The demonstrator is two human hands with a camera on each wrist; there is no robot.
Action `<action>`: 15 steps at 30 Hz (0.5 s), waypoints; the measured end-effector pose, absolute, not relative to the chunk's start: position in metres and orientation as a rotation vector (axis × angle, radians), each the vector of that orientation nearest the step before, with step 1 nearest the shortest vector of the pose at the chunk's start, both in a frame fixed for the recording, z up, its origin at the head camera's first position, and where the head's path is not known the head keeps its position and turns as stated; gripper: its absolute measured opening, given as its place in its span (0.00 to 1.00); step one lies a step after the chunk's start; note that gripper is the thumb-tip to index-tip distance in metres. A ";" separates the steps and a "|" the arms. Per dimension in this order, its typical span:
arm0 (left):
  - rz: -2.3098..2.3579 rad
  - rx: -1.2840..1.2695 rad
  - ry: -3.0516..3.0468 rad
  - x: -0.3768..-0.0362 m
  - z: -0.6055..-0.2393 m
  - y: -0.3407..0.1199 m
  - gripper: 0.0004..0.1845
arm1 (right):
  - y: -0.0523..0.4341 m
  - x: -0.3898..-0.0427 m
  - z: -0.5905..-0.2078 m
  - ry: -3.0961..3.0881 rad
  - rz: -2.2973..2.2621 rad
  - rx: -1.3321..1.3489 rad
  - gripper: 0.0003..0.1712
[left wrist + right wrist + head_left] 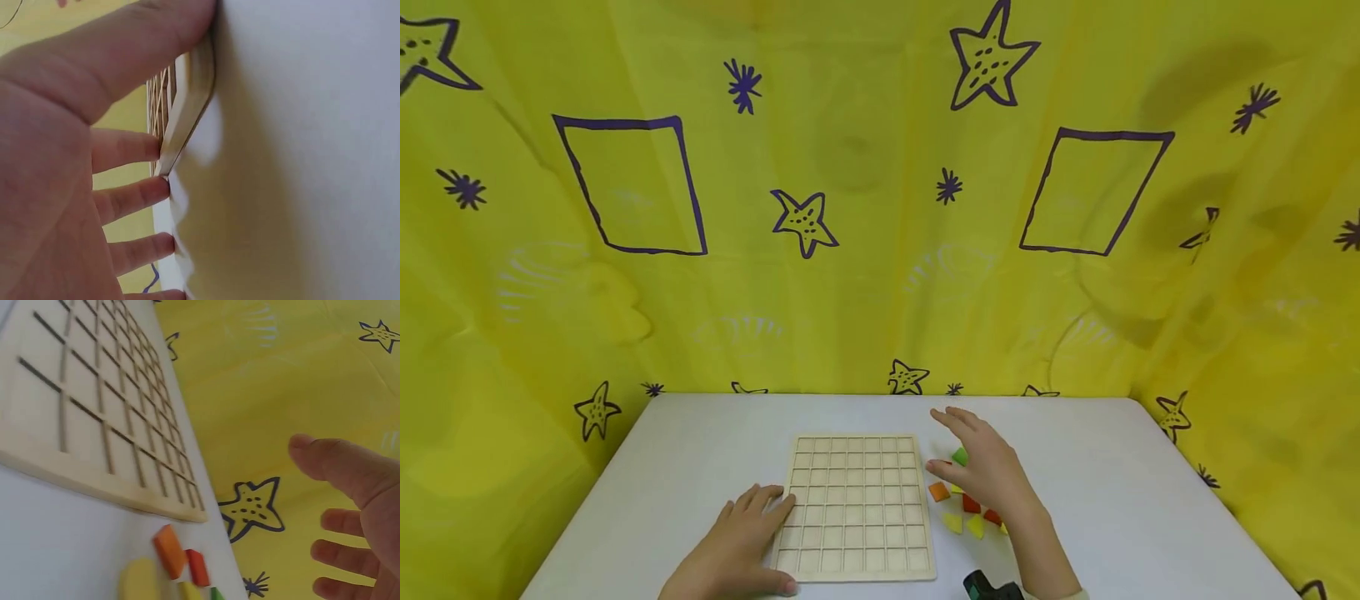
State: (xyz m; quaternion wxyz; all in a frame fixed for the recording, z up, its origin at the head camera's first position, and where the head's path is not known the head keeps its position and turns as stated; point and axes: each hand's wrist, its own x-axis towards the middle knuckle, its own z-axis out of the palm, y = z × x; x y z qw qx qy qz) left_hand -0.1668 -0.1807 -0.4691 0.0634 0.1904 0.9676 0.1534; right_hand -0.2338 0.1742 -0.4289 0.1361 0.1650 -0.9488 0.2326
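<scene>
- My left hand (741,546): fingers lying straight, bracing the wooden grid board (856,505) at its near-left edge.
- My right hand (988,471): fingers spread, hovering over coloured blocks (970,510) right of the board.
- Step, I judge: selecting a block; next, pinching one.

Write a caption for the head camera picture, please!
Left hand steadies a wooden grid board while the right hand hovers over coloured blocks.

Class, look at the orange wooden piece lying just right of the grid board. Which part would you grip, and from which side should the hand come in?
Pinch the orange piece by two opposite edges, coming from above. It lies flat on the white table, so only its thin sides offer a grip. It sits a little apart from the grid board and the other pieces, leaving finger room, and the open right hand hovers above the pieces.
</scene>
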 end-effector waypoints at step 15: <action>0.479 0.375 2.880 -0.166 -0.470 -0.184 0.58 | 0.165 -0.232 -0.460 -2.923 0.509 0.717 0.19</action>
